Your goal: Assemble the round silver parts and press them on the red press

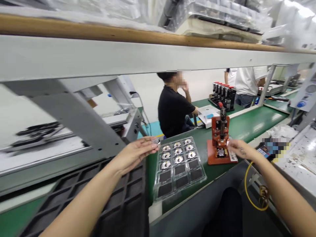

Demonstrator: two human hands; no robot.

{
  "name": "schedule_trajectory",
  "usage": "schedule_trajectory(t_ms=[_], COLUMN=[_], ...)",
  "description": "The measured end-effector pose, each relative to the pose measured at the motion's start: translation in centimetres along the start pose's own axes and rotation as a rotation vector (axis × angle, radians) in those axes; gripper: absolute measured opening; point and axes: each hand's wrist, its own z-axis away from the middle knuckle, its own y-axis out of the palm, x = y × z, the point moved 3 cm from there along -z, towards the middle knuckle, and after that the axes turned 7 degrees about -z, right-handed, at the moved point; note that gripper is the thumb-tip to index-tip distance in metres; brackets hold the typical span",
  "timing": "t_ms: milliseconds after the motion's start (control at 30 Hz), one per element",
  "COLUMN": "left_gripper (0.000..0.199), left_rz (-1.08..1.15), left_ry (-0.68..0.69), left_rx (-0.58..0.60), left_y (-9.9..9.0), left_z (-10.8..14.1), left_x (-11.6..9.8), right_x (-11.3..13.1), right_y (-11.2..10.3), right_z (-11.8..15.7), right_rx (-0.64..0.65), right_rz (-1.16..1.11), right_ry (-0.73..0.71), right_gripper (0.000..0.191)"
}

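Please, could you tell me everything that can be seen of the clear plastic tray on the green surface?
The clear plastic tray is shallow, shiny and looks thin and rigid, with three columns of five compartments. The nine far compartments hold round metallic parts; the six nearest the person show only dark bottoms. It lies flat on the green work surface, turned slightly, between a black compartmented tray and a red press. The left hand is near its far left corner; whether they touch is unclear.

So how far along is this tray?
Partway, probably: nine round parts sit in the tray; finished or waiting, can't tell. In hand: left hand holds a small shiny part; right hand is at the red press. Left, perhaps: six bare pockets.
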Motion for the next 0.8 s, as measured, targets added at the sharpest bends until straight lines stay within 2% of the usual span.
schedule_trajectory(t_ms=[67,133,233,300,367,400,433,500,567,667,733,800], left_gripper=[0.057,0.055,0.050,0.042,0.033,0.030,0.028,0.028,0.028,0.029,0.030,0.032], left_rz=[-0.118,-0.346,-0.623,-0.711,-0.805,-0.851,-0.893,-0.963,-1.014,-1.060,-1.074,-1.071], left_ry=[0.041,0.050,-0.026,-0.084,-0.135,-0.155,-0.169,-0.180,-0.179,-0.184,-0.179,-0.156], left_rx=[-0.114,-0.214,-0.352,-0.409,-0.431,-0.432,-0.428,-0.414,-0.395,-0.358,-0.328,-0.302], left_y=[-3.7,-7.0,-11.2,-13.6,-15.3,-16.0,-16.4,-16.6,-16.2,-15.1,-14.3,-13.5], left_z=[0.8,1.2,0.9,0.7,0.5,0.4,0.4,0.0,-0.4,-1.1,-1.3,-1.3], left_x=[0.4,1.0,2.3,3.6,5.1,5.8,6.6,8.0,9.1,10.2,10.3,10.0], right_x=[0.8,2.6,7.9,12.4,16.3,17.5,18.2,17.8,16.0,13.1,11.8,10.9], right_y=[-3.2,-5.7,-6.7,-6.5,-6.1,-5.6,-5.0,-3.5,-1.9,-0.6,-0.7,-1.4], right_z=[-2.6,-6.6,-11.9,-12.3,-9.7,-7.8,-5.6,-1.7,0.9,3.0,4.4,6.4], right_rx=[-0.131,-0.254,-0.240,-0.263,-0.437,-0.498,-0.561,-0.645,-0.623,-0.476,-0.387,-0.355], right_rz=[-0.014,-0.053,-0.156,-0.204,-0.164,-0.066,0.027,0.106,0.133,0.098,0.096,0.153], right_ry=[0.018,0.021,-0.002,-0.061,-0.179,-0.233,-0.291,-0.377,-0.442,-0.489,-0.418,-0.311], right_gripper=[0.062,0.074,0.085,0.088,0.077,0.068,0.060,0.050,0.041,0.028,0.033,0.042])
